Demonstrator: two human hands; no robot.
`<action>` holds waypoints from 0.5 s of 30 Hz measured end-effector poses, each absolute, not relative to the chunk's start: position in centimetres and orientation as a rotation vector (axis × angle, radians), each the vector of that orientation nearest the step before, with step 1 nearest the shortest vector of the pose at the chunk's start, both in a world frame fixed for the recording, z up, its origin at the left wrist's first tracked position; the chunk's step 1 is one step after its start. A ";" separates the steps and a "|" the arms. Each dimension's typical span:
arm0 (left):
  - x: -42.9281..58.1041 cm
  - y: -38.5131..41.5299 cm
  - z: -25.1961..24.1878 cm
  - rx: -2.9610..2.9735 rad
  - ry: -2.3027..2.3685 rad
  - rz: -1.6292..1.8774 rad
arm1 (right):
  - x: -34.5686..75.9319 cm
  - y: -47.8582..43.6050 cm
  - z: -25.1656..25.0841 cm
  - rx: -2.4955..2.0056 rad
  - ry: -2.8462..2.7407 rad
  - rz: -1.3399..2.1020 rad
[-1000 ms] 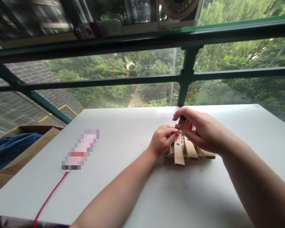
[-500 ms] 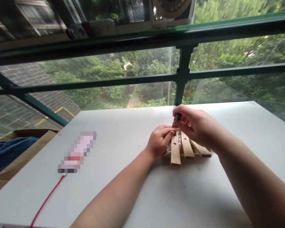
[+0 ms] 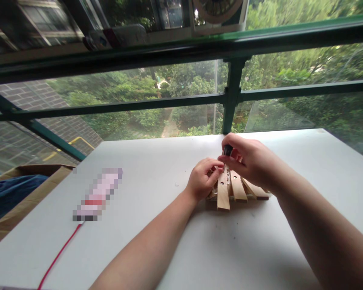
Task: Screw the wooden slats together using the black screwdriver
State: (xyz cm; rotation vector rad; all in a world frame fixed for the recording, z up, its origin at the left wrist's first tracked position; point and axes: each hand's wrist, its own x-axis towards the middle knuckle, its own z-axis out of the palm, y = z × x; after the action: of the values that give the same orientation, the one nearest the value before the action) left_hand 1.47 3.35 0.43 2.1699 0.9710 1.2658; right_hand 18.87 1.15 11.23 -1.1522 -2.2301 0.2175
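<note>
My right hand (image 3: pixel 245 158) is closed around a screwdriver (image 3: pixel 228 150); its stubby black handle shows between thumb and fingers, while the tip is hidden. Under it, my left hand (image 3: pixel 204 177) holds the upper part of a pale wooden slat (image 3: pixel 223 194), thumb and fingers curled at the slat's edge. That slat has a screw in its face. Beside it on the right lie a second wooden slat (image 3: pixel 239 192) with a screw and a third slat (image 3: pixel 257 191) at a slant, partly under my right hand. A rough brownish base (image 3: pixel 212 197) shows beneath them.
Everything rests on a white table (image 3: pixel 139 225). A blurred-out flat pinkish object (image 3: pixel 101 191) with a red cable (image 3: pixel 59 255) lies on the left. Beyond that edge is a cardboard box (image 3: pixel 53 189) with blue cloth (image 3: pixel 16 191). A green railing (image 3: pixel 232 96) runs behind the table.
My right hand has shifted and turned slightly, showing more of the black handle. My left thumb has moved a little away from its forefinger. The slats lie almost as before.
</note>
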 end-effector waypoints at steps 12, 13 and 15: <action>1.5 3.4 0.5 2.185 1.012 1.251 | 18.5 1.0 11.5 -1.151 -2.218 0.193; 1.5 3.4 0.5 2.184 1.017 1.246 | 18.5 1.1 11.5 -1.154 -2.215 0.195; 1.5 3.5 0.6 2.181 1.025 1.235 | 18.6 1.2 11.4 -1.167 -2.211 0.209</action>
State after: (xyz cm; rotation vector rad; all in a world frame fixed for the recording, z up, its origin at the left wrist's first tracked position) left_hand 1.46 3.46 0.57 2.1810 1.0255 1.2348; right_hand 18.57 1.20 11.39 -1.1665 -2.2110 0.2086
